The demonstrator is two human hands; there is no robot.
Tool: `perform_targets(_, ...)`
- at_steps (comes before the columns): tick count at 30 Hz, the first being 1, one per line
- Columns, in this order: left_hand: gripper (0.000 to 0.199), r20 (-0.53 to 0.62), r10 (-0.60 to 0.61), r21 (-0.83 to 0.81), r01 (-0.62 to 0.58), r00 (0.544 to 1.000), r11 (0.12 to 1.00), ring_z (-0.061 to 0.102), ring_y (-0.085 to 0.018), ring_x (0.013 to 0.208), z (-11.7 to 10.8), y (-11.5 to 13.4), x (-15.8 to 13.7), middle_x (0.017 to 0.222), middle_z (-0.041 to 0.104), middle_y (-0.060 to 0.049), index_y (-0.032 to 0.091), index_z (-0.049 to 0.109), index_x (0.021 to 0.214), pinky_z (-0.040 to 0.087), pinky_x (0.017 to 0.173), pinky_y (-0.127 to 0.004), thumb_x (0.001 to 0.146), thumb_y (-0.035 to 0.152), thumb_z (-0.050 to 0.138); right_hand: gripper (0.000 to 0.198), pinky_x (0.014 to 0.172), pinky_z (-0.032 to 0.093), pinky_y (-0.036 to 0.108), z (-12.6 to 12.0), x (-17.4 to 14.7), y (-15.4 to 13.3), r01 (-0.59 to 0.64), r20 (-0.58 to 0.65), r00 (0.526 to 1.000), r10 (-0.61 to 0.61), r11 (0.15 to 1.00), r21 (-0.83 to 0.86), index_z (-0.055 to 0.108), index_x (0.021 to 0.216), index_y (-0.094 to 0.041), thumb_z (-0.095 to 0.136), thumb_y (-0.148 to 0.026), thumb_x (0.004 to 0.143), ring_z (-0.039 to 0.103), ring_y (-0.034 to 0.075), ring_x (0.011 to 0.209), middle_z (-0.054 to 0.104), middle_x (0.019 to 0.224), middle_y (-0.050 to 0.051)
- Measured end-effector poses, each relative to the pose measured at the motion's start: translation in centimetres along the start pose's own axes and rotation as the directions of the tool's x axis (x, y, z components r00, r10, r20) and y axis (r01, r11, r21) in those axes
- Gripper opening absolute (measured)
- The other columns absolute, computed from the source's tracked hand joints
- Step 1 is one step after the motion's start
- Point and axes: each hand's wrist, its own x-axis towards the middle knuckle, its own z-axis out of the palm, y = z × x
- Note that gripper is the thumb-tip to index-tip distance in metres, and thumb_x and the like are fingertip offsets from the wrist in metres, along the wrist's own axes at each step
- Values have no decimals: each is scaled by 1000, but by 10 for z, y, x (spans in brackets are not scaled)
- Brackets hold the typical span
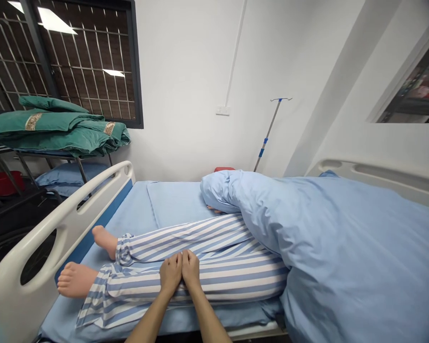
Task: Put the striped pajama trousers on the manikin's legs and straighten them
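My left hand [170, 273] and my right hand [191, 269] are side by side, closed into fists with their knuckles touching. They are over the near leg of a life-size manikin in blue-and-white striped trousers [236, 278], around the knee. I see nothing in either fist, and whether they press on the cloth I cannot tell. The manikin's bare near foot [76, 280] and far foot [105, 240] point to the left. A light blue quilt [329, 238] covers the body from the thighs up.
The bed has a light blue sheet [178, 195], a white footboard [75, 190] on the left and a headboard [389, 174] on the right. Behind it stand a drip pole [268, 136] and a wall socket [222, 110]. Green folded quilts [57, 128] lie beside the barred window [89, 62].
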Motion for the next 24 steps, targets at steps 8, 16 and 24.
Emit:
perform_targets(8,36,-41,-26,-355,10,999,935,57,-14,70,-10,22,23,72,65,-5,18,59,66,35,65,-24,87,31,32,36,56,33,25,-3,2,-4,-27,-9,1000,28,993,115,53,59,-19,37,-39,84,50,16,59,61,61,5)
perform_targets(16,26,-93,59,-279,-83,994,957,56,-13,68,13,20,11,70,62,-2,20,58,70,36,64,-23,85,27,39,34,52,33,24,-8,4,-8,-87,-101,989,110,974,207,43,53,-20,41,-41,81,44,14,52,51,51,0)
perform_targets(24,25,-61,51,-72,-55,997,996,58,-16,79,18,15,7,84,65,-5,21,62,86,36,68,-24,87,26,38,32,50,31,23,-6,6,-4,-55,-109,991,73,985,165,38,51,-20,41,-37,78,38,12,51,43,48,-3)
